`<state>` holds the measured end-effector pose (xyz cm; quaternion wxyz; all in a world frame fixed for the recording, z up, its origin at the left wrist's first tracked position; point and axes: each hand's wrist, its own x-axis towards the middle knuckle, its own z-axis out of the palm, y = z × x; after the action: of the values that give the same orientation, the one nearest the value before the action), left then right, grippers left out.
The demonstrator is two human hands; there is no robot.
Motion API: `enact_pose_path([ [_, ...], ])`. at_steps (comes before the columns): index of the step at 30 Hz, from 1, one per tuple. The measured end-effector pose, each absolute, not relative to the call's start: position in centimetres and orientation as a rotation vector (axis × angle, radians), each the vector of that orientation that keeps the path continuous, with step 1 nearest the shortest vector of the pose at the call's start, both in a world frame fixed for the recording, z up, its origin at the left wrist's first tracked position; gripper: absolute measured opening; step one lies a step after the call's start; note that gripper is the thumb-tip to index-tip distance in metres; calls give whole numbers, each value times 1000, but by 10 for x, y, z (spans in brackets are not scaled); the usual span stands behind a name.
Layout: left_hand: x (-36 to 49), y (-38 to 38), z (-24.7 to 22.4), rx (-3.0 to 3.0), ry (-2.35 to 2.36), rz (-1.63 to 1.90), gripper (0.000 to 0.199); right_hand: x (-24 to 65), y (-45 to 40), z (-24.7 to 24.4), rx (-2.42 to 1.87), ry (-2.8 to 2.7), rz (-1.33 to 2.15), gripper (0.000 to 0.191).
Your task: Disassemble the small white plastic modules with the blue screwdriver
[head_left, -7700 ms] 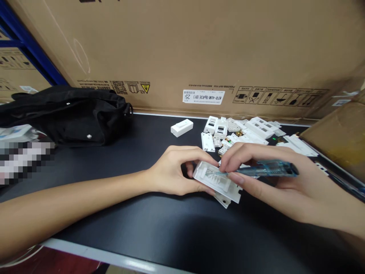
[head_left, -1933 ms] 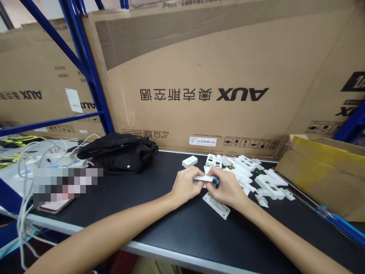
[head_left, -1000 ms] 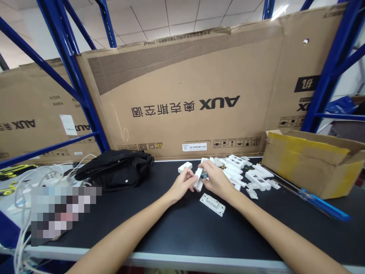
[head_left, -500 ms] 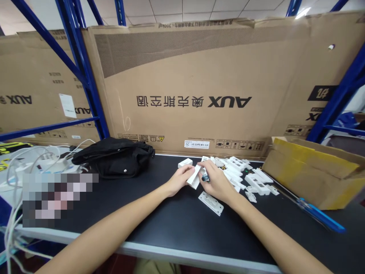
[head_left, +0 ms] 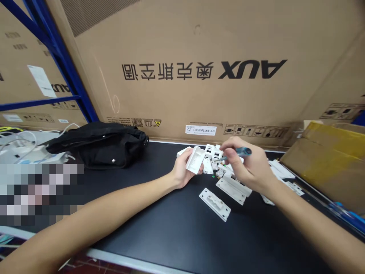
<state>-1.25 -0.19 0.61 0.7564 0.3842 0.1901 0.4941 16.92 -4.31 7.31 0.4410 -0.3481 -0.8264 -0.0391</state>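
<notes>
My left hand (head_left: 182, 169) is closed around a white plastic housing (head_left: 195, 160), its hollow inner side turned up toward me. To the right, my right hand (head_left: 246, 163) grips a screwdriver (head_left: 242, 151) with a dark blue handle; its thin shaft points left toward the housing without touching it. Beneath and between the hands lies a heap of white plastic parts (head_left: 209, 151), partly hidden by my right hand. Two flat white plates with holes lie nearer to me, one plate (head_left: 215, 204) in front and another plate (head_left: 232, 189) just behind it.
A black bag (head_left: 99, 146) rests at the back left, beside white cables and a power strip (head_left: 42, 156). On the right stands an open cardboard box (head_left: 330, 163) with yellow tape, a blue-handled tool (head_left: 346, 215) before it. A large carton (head_left: 176, 99) walls off the back.
My right hand has drawn away from the housing to the right with the screwdriver. The housing is now tilted open toward me, and the view has shifted closer and downward.
</notes>
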Motion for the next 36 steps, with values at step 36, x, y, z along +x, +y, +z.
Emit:
enact_pose_path([
  [36,-18,-18,2,612,372,704,49,155,-59,34,-797,-1932,93,31],
])
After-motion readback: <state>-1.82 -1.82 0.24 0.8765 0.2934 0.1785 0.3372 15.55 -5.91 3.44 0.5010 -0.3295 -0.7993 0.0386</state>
